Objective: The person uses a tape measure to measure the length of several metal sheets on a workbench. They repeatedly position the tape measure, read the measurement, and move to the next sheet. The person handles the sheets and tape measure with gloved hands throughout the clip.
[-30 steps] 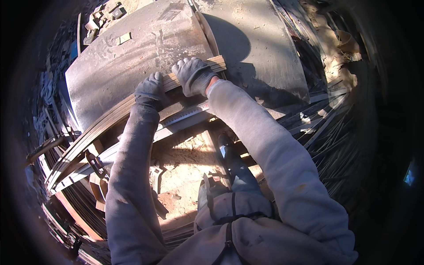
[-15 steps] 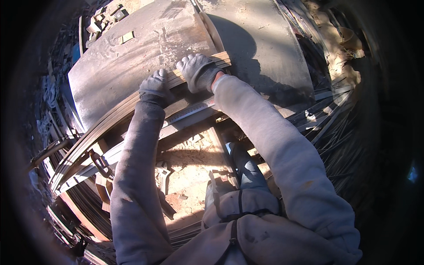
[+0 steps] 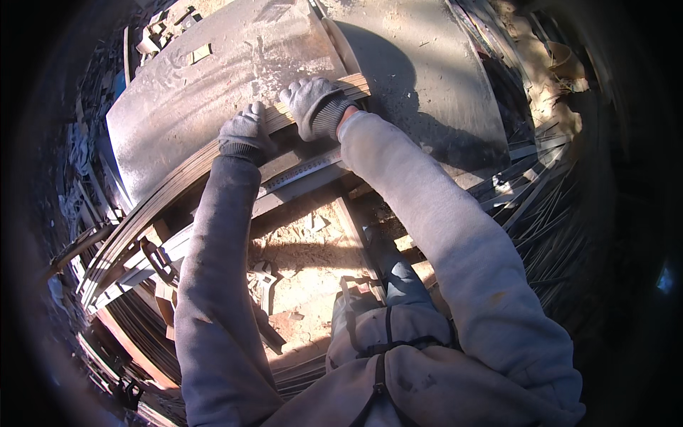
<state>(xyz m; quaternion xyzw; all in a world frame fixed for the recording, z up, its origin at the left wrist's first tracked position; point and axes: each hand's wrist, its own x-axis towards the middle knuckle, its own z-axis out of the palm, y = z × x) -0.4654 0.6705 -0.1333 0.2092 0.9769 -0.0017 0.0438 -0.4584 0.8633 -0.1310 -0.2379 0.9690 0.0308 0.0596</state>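
Note:
A bundle of long, thin wooden strips (image 3: 181,174) runs from the lower left up to the right across the near part of a metal tabletop (image 3: 213,85). My left hand (image 3: 244,134), in a grey glove, is closed over the bundle. Farther right, near the strips' end, my right hand (image 3: 313,107) grips the same bundle in a matching glove. The fingers curl over the far edge, and the undersides of both grips are hidden. The strips' right end projects just past my right hand.
A metal rail with a printed scale (image 3: 302,169) runs along the table's near side. A small wood offcut (image 3: 200,53) lies on the tabletop. Below, sawdust (image 3: 306,263) and scraps cover the ground. A dark looped handle (image 3: 158,262) is at left; piled strips (image 3: 541,185) lie at right.
Both hands have shifted slightly left and away, still gripping the strips. The bundle's right end appears slightly farther up in the view, which has itself moved a little.

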